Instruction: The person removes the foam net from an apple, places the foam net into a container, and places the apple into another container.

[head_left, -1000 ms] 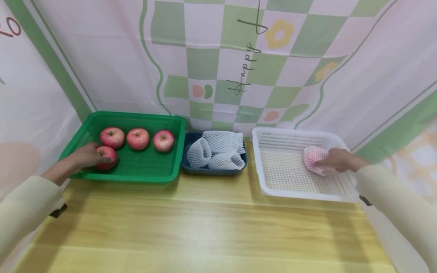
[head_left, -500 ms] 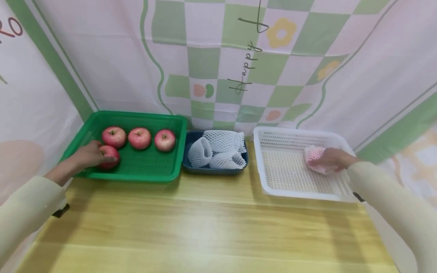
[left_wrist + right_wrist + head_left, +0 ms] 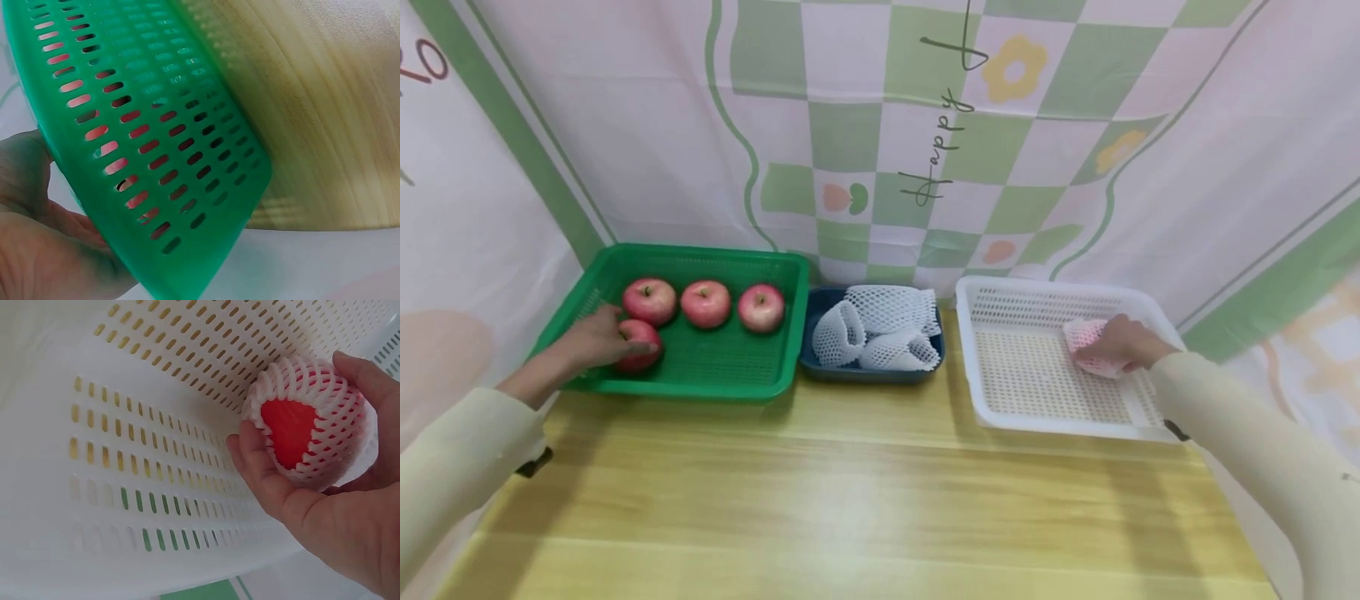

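Observation:
My left hand [image 3: 591, 337] grips a red apple [image 3: 642, 347] at the left front of the green basket [image 3: 730, 390]. Behind it in the same basket sit several more apples, among them one [image 3: 706, 303] near the middle. In the left wrist view the basket's slotted wall hides most of the held apple. On the right, my right hand [image 3: 1127, 340] holds an apple in a white foam net [image 3: 306, 394] inside the white basket [image 3: 1000, 417]. The net's opening shows bright red apple skin [image 3: 289, 432], with fingers and thumb curled round its sides.
Between the two baskets stands a dark blue tray [image 3: 868, 377] with several white foam nets [image 3: 891, 310] in it. All of these stand along the back of a wooden table [image 3: 850, 500], against a printed curtain [image 3: 850, 142].
My right hand has shifted slightly left and turned over the netted apple, still holding it. The left hand keeps its grip on the apple, nearly still.

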A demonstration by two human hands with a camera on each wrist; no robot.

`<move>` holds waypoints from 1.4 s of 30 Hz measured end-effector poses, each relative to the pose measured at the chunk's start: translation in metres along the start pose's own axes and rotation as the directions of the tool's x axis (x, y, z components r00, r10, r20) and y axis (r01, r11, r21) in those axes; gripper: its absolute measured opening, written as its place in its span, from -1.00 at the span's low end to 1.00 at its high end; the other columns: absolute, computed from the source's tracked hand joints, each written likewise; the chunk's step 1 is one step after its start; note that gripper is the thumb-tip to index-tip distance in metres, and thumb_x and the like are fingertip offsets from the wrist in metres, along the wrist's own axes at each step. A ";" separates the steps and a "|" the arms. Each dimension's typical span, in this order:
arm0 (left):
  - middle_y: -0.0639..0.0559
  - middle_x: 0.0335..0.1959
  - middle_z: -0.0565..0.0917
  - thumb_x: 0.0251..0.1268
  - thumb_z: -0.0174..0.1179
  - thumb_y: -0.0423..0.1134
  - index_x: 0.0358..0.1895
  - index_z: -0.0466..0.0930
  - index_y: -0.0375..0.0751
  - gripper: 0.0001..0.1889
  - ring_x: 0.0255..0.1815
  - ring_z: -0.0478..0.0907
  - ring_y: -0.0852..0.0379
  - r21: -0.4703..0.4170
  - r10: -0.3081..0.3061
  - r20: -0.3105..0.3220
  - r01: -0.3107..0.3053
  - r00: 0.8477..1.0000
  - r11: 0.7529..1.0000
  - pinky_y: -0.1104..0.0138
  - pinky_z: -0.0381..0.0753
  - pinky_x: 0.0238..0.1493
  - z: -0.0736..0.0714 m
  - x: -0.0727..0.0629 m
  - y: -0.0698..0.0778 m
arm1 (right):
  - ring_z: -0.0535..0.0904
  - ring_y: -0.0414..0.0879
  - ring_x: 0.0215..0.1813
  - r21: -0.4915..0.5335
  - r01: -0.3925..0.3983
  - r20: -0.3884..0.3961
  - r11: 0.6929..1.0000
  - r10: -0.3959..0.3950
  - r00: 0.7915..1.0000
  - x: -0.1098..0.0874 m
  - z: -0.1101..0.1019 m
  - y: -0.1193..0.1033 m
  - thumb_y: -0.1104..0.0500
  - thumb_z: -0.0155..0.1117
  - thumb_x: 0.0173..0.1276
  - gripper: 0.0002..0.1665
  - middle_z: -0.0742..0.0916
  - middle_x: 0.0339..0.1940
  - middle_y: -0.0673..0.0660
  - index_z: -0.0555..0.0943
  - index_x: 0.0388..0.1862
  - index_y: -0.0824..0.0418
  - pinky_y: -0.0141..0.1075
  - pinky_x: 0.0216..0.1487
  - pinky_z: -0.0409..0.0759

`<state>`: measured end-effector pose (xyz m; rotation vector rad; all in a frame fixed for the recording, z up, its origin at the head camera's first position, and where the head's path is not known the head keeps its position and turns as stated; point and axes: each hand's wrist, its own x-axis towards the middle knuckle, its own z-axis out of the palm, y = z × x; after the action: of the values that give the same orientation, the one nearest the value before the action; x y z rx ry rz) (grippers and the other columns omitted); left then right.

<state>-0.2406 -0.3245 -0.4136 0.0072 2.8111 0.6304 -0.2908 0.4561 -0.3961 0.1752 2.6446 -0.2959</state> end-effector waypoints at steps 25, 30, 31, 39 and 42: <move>-0.92 0.30 0.19 0.45 0.30 -0.11 0.43 -0.07 -0.90 -0.04 0.33 0.21 -0.74 0.007 0.032 -0.056 -0.031 0.998 0.999 -0.42 0.28 0.39 -0.012 -0.004 0.016 | 0.61 0.10 -0.38 -0.049 0.116 -0.197 0.992 -0.123 0.973 -0.039 -0.036 -0.026 -0.34 0.52 0.24 -0.08 0.62 -0.40 0.30 0.44 -0.15 0.52 -0.13 -0.41 0.65; -0.89 0.32 0.17 0.47 0.28 -0.11 0.44 -0.08 -0.89 -0.04 0.35 0.20 -0.72 0.005 0.033 -0.054 -0.033 0.998 0.999 -0.42 0.28 0.39 -0.014 -0.005 0.017 | 0.46 0.04 -0.42 -0.067 0.147 -0.235 0.987 -0.159 0.959 -0.046 -0.038 -0.040 -0.37 0.55 0.19 -0.09 0.52 -0.48 0.18 0.42 -0.20 0.43 -0.19 -0.45 0.49; -0.88 0.32 0.17 0.48 0.27 -0.11 0.45 -0.08 -0.88 -0.05 0.35 0.19 -0.71 0.003 0.033 -0.053 -0.033 0.998 0.999 -0.42 0.28 0.39 -0.014 -0.006 0.018 | 0.47 0.06 -0.41 -0.069 0.150 -0.240 0.986 -0.162 0.957 -0.049 -0.039 -0.044 -0.37 0.56 0.18 -0.06 0.54 -0.46 0.21 0.42 -0.16 0.46 -0.18 -0.45 0.51; -0.84 0.27 0.27 0.49 0.28 -0.07 0.40 0.04 -0.87 -0.09 0.31 0.24 -0.71 -0.003 0.095 -0.086 -0.096 0.992 0.995 -0.45 0.32 0.31 -0.012 -0.010 0.025 | 0.58 0.61 0.07 -0.101 0.189 -0.227 0.977 -0.208 0.951 -0.074 -0.039 -0.078 -0.40 0.55 0.19 0.34 0.55 0.14 0.74 0.25 0.36 0.71 0.34 -0.04 0.67; -0.85 0.27 0.29 0.50 0.29 -0.03 0.42 0.04 -0.86 -0.07 0.30 0.25 -0.72 0.015 0.131 -0.093 -0.130 0.987 0.991 -0.46 0.33 0.30 -0.010 -0.011 0.033 | 0.55 0.64 0.14 -0.110 0.217 -0.220 0.970 -0.237 0.946 -0.080 -0.033 -0.089 -0.36 0.55 0.22 0.37 0.53 0.21 0.75 0.19 0.45 0.70 0.39 0.04 0.63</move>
<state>-0.2340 -0.2993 -0.3881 0.1685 2.9226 0.6637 -0.2500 0.3720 -0.3146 -0.1336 2.9080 -0.2513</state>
